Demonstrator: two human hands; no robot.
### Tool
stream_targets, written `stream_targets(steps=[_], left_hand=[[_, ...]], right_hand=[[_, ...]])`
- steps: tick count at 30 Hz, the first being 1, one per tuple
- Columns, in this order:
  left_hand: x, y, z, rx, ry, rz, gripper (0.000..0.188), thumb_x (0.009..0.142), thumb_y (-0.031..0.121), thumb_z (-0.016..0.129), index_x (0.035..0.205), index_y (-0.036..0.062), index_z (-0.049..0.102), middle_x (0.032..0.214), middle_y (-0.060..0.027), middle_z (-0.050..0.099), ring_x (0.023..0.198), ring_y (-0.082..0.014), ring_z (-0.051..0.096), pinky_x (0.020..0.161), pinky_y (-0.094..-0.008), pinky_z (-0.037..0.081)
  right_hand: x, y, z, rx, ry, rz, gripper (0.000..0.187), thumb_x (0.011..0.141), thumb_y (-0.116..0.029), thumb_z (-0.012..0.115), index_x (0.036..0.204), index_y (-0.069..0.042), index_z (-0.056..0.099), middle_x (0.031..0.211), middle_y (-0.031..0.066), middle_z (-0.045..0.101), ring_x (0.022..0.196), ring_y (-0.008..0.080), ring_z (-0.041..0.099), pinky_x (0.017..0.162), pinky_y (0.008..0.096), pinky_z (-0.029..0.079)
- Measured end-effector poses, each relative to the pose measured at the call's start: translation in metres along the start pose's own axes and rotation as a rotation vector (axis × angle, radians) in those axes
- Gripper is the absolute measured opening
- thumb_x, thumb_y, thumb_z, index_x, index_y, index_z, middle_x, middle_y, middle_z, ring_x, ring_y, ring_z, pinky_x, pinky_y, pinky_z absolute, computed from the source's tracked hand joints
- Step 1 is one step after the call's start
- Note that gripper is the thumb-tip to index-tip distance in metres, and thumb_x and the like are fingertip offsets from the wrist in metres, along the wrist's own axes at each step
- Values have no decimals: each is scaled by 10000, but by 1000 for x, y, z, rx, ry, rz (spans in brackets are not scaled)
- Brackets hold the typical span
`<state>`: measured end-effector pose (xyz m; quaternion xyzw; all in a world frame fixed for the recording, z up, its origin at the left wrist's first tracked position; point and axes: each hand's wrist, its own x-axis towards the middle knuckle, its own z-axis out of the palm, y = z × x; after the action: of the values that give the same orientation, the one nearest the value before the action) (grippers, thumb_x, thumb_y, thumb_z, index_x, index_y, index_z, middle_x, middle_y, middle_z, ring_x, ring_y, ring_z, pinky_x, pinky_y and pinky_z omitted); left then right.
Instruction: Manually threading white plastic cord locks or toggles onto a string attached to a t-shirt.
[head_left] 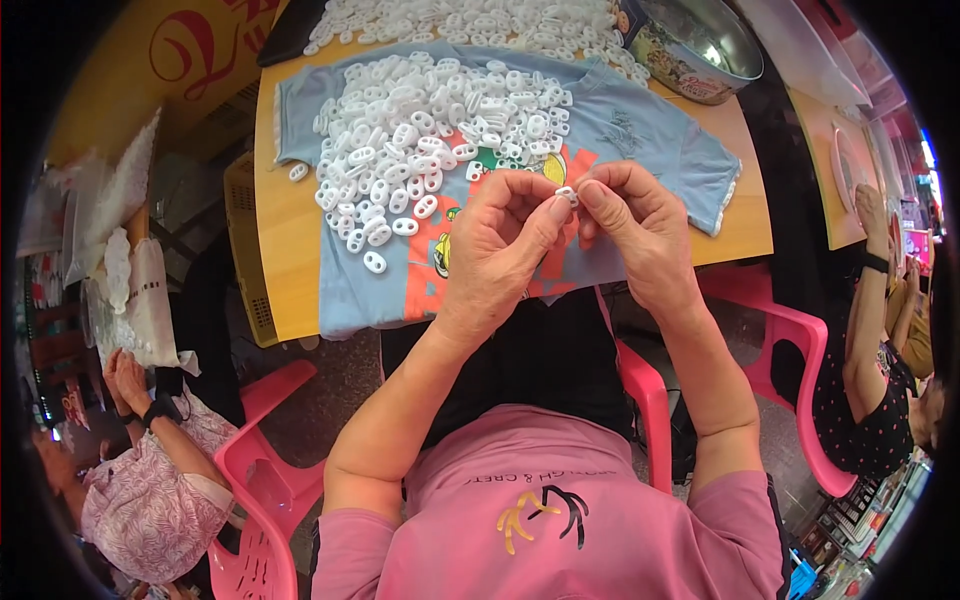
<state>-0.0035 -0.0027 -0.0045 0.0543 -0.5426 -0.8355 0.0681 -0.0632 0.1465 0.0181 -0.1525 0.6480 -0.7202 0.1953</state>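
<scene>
A small white plastic piece [567, 194] is pinched between the fingertips of both hands, held above a blue shirt [640, 130] spread on the table [290, 230]. The left hand [500, 245] is curled, thumb and forefinger closed on the piece from its side; the right hand [640, 230] grips it the same way from the other side, and the two hands touch at the fingertips. Just beyond the hands, and more to the left, a heap of like white pieces [420, 130] lies on the shirt. Further beyond, more pieces [470, 20] lie on the bare table, with a metal bowl [700, 45] beyond the right hand.
</scene>
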Motion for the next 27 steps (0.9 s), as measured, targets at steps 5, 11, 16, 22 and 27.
stream_targets(steps=[5, 11, 16, 22, 27], left_hand=[[1, -4, -3, -9, -3, 15, 127, 947, 100, 627, 1018, 13, 568, 872, -33, 649, 753, -63, 596, 671, -203, 475], [-1, -4, 1, -34, 31, 45, 112, 948, 86, 621, 998, 2, 566, 861, -41, 655, 763, -66, 614, 670, -202, 491], [-1, -6, 2, 0, 48, 57, 109, 949, 84, 622, 1014, 14, 570, 901, -38, 646, 775, -66, 591, 706, -206, 487], [2, -2, -1, -51, 17, 40, 131, 945, 105, 631, 997, 2, 569, 875, -42, 659, 774, -73, 622, 691, -208, 502], [4, -1, -5, -78, -16, -10, 142, 937, 104, 636, 1019, 8, 571, 863, -50, 647, 739, -79, 580, 672, -220, 469]], right_hand=[[0, 3, 3, -51, 14, -47, 139, 963, -135, 612, 995, -1, 608, 808, 22, 624, 700, 76, 571, 650, 215, 478], [1, 7, 10, -80, 52, -120, 100, 950, -86, 620, 971, 11, 610, 820, 19, 635, 715, 67, 583, 658, 211, 487], [1, 11, 14, -78, 87, -139, 116, 952, -102, 623, 981, 10, 613, 846, 16, 634, 739, 70, 583, 687, 207, 485], [5, 0, 4, -72, 12, -54, 119, 957, -102, 616, 988, 12, 620, 892, 24, 645, 784, 72, 588, 700, 211, 489], [19, -14, -15, -803, -115, -628, 130, 894, -63, 659, 971, 25, 603, 895, 106, 641, 749, 196, 623, 676, 295, 499]])
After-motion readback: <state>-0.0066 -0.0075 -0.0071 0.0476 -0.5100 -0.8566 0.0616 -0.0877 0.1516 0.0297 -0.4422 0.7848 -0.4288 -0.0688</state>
